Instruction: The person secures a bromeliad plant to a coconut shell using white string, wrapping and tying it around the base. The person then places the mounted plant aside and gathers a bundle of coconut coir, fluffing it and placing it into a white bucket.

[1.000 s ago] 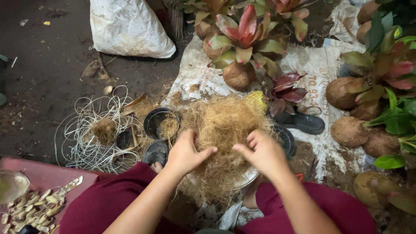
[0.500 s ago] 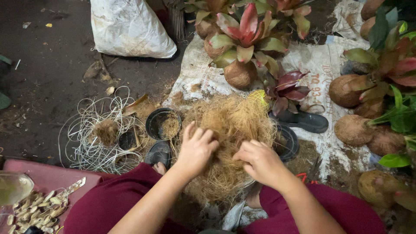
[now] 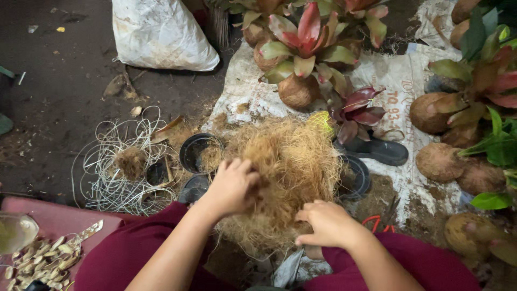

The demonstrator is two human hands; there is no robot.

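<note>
Coconut fibre (image 3: 288, 167), a loose golden-brown heap, lies on the ground straight in front of the person's knees, between two black pots, and both hands are in it. Far left, a glass jar (image 3: 13, 231) and a scatter of pale seeds (image 3: 40, 264) rest on a red surface. Next comes a tangle of white wire (image 3: 121, 167) with a small wad of fibre caught inside it, then a black pot (image 3: 200, 152) part-filled with fibre, and a second dark pot just below it. The left hand (image 3: 231, 186) presses on the heap's left flank, its fingers curled into the strands and gripping them. The right hand (image 3: 326, 223) clutches the heap's lower edge, fingers closed round a tuft. Right of the heap sit another black pot (image 3: 355, 178) and a dark sandal (image 3: 377, 151), on a white sack (image 3: 398, 81) spread over the soil. Bromeliads (image 3: 307, 37) with fibre-wrapped root balls stand beyond and to the right. Judging by these, several plants are already wrapped, while the heap looks unshaped and the wire unused
</note>
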